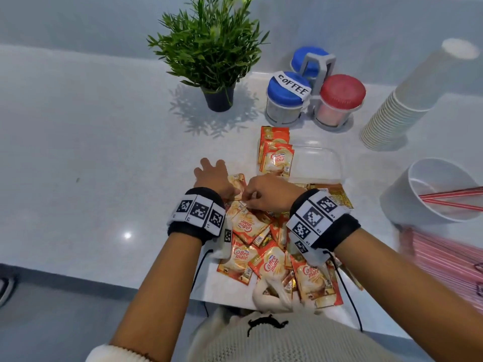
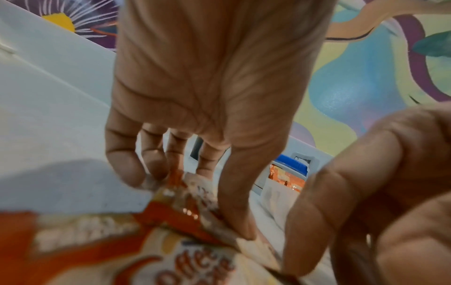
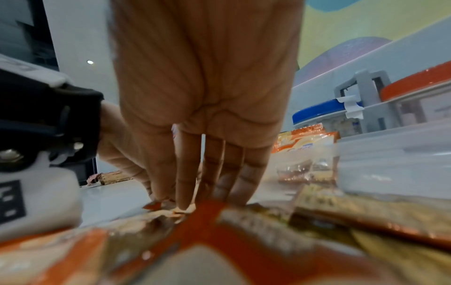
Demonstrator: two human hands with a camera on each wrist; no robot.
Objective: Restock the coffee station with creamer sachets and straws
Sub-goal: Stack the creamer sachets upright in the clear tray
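The white counter (image 1: pixel 78 152) bears potted plant (image 1: pixel 209 61), jar rack (image 1: pixel 317 71), paper cups (image 1: pixel 400 105), tub (image 1: pixel 400 194), clear tray (image 1: pixel 321 163), sachets (image 1: pixel 261 246).

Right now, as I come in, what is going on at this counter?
A person is sorting creamer sachets that lie in a loose pile on the white counter. The left hand and the right hand both pinch sachets at the pile's far edge. A few sachets already stand in the clear box behind. The white tub holds only a few straws; the straw pack lies beside it.
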